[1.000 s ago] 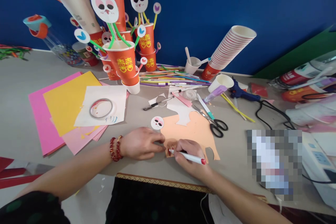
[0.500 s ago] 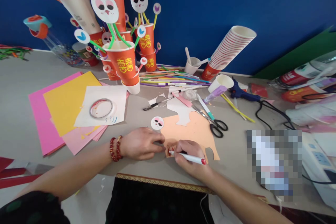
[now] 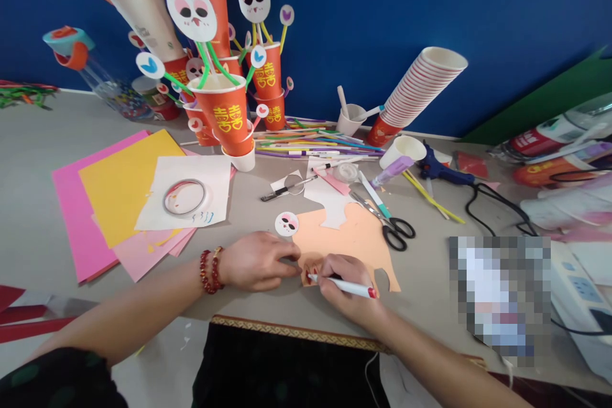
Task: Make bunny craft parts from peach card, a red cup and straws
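Note:
My right hand (image 3: 348, 287) grips a white marker with a red end (image 3: 342, 285), its tip on the near left corner of a peach paper sheet (image 3: 354, 239) with cut-out notches. My left hand (image 3: 261, 261), with red bead bracelets at the wrist, rests curled on the table and its fingertips press the sheet's left edge beside the pen tip. Small red marks show on the paper at the tip. A small round paper face (image 3: 287, 224) lies just beyond my left hand.
Black-handled scissors (image 3: 389, 224) lie right of the sheet. Pink, yellow and white sheets (image 3: 117, 194) with a tape roll (image 3: 184, 197) sit at the left. Decorated red cups (image 3: 224, 111), straws, stacked cups (image 3: 418, 89) and a blue glue gun (image 3: 437, 169) with cable fill the back.

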### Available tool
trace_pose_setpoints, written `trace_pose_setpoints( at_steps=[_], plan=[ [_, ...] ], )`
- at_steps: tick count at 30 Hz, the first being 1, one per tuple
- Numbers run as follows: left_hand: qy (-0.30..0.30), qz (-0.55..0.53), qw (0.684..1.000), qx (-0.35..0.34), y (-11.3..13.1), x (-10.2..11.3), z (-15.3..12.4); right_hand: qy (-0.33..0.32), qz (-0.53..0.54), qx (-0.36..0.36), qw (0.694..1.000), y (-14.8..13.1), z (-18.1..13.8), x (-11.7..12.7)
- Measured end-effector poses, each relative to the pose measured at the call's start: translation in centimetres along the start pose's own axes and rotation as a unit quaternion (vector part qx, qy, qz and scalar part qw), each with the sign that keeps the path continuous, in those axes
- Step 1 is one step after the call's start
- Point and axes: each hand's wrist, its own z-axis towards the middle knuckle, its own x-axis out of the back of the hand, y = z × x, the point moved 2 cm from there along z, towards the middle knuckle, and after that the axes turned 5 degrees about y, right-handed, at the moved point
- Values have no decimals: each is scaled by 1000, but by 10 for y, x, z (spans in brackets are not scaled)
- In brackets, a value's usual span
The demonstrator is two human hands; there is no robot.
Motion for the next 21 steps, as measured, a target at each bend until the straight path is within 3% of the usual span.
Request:
trace_pose_setpoints(
  at_steps=[21],
  plan=[
    [5,3,1000,1,1,1,-1,-14,42,23,999,-5,3,1]
  ],
)
